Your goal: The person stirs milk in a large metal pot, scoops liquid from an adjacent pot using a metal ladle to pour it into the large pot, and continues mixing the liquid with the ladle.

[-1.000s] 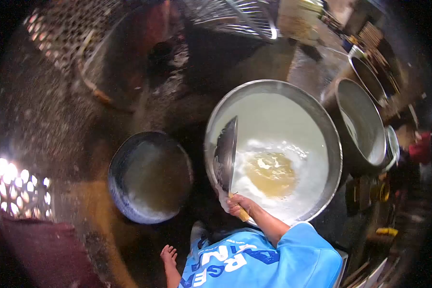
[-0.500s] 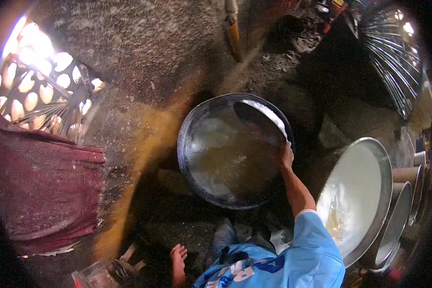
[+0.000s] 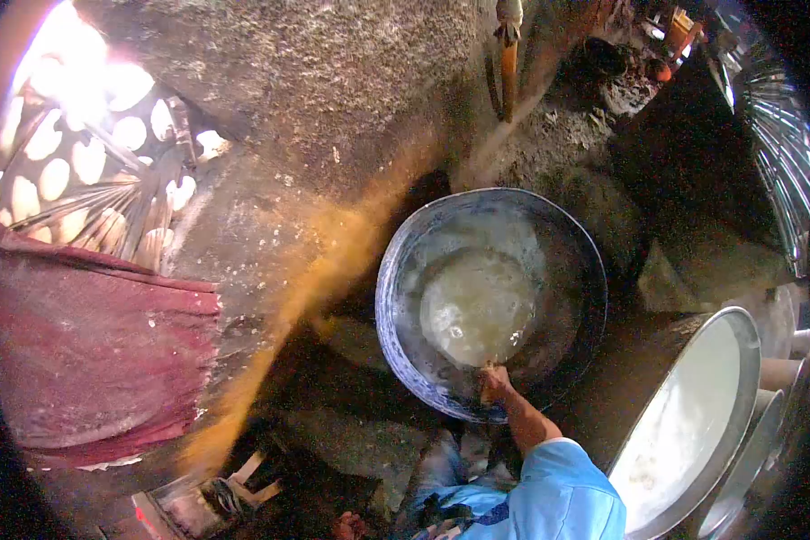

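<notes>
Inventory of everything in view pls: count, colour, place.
Pan: 1, dark, bluish rim, centre
Ladle: 1, colour unclear, inside pan
Big pot: 1, silver, lower right
Liquid: 1 pool, white, in big pot
Other pots: at least 2, grey, far right
Cloth: 1, red, left
Wall holes: many, white, upper left
Pole: 1, brown, top
Strips: many, grey, upper right
Wooden item: 1, brown, lower left
Rest: too dark or small
Shirt: 1, blue, bottom
Right hand: 1, bare, gripping ladle
Left hand: 1, bare, bottom edge
</notes>
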### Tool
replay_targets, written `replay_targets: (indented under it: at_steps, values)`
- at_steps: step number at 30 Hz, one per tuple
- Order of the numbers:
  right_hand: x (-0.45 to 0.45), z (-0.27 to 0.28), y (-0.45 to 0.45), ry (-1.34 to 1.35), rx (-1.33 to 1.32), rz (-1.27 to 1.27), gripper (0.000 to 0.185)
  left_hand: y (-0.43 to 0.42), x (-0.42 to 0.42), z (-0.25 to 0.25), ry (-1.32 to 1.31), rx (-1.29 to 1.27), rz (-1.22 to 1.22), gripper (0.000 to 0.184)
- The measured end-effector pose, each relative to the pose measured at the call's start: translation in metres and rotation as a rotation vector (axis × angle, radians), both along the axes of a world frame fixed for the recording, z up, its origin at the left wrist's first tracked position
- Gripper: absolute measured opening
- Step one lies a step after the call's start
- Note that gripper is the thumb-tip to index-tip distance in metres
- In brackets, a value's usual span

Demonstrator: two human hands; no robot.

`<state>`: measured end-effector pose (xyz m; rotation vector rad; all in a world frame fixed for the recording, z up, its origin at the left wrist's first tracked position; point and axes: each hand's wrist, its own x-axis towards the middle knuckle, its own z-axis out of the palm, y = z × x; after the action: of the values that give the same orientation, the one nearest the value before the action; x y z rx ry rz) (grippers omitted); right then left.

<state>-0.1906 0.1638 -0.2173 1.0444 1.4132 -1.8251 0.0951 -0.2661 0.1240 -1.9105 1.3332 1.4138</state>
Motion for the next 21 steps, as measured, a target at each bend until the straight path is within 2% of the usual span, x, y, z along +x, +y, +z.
replay_targets:
  at_steps: [1, 3, 4, 5, 7, 8, 10, 11, 12, 13, 14, 15, 16, 17, 18, 21]
  values:
    - [0.001, 0.004, -0.003, 0.116, -0.044, -0.013, 0.016, 0.001, -0.002, -0.001, 0.002, 0.001, 0.017, 0.049]
    - [0.019, -0.029, -0.005, 0.349, -0.126, -0.039, 0.014, 0.010, -0.005, 0.001, 0.032, 0.001, 0.050, 0.050]
    - [0.015, -0.030, -0.013, 0.385, 0.040, 0.084, 0.013, 0.014, -0.006, -0.001, 0.065, 0.003, 0.069, 0.050]
    - [0.018, -0.012, -0.010, 0.366, -0.003, 0.090, 0.013, 0.017, -0.005, -0.003, 0.153, 0.006, 0.021, 0.049]
    - [0.026, 0.061, 0.008, 0.337, -0.085, 0.098, 0.013, 0.024, -0.004, -0.008, 0.335, 0.014, -0.071, 0.048]
    - [0.020, 0.142, 0.014, 0.247, -0.082, 0.050, 0.015, 0.032, -0.008, -0.011, 0.336, 0.017, -0.115, 0.048]
    - [0.032, 0.214, 0.042, 0.208, -0.135, 0.032, 0.013, 0.055, -0.031, 0.001, 0.335, 0.015, -0.210, 0.048]
    - [0.038, 0.247, 0.057, 0.194, -0.159, 0.018, 0.013, 0.049, -0.028, -0.026, 0.316, 0.028, -0.178, 0.047]
    - [0.043, 0.296, 0.074, 0.170, -0.136, -0.011, 0.010, 0.034, -0.023, -0.082, 0.295, 0.043, -0.149, 0.047]
    - [0.055, 0.331, 0.088, 0.138, -0.117, -0.041, 0.008, 0.028, -0.018, -0.108, 0.266, 0.054, -0.121, 0.046]
    - [0.077, 0.332, 0.111, 0.118, -0.130, 0.034, 0.009, 0.045, -0.022, -0.090, 0.402, 0.063, -0.104, 0.033]
    - [0.092, 0.337, 0.139, 0.105, -0.143, 0.111, 0.009, 0.049, -0.025, -0.098, 0.417, 0.073, -0.101, 0.029]
    - [0.113, 0.347, 0.161, 0.087, -0.147, 0.086, 0.008, 0.058, -0.030, -0.108, 0.431, 0.089, -0.096, 0.025]
    - [0.132, 0.375, 0.180, 0.066, -0.152, 0.059, 0.008, 0.064, -0.032, -0.126, 0.441, 0.106, -0.093, 0.022]
    - [0.152, 0.399, 0.200, 0.034, -0.103, 0.067, 0.008, 0.066, -0.034, -0.158, 0.394, 0.166, -0.190, 0.018]
    - [0.210, 0.471, 0.243, 0.042, -0.012, -0.003, 0.009, 0.093, -0.040, -0.146, 0.572, 0.484, -0.073, 0.019]
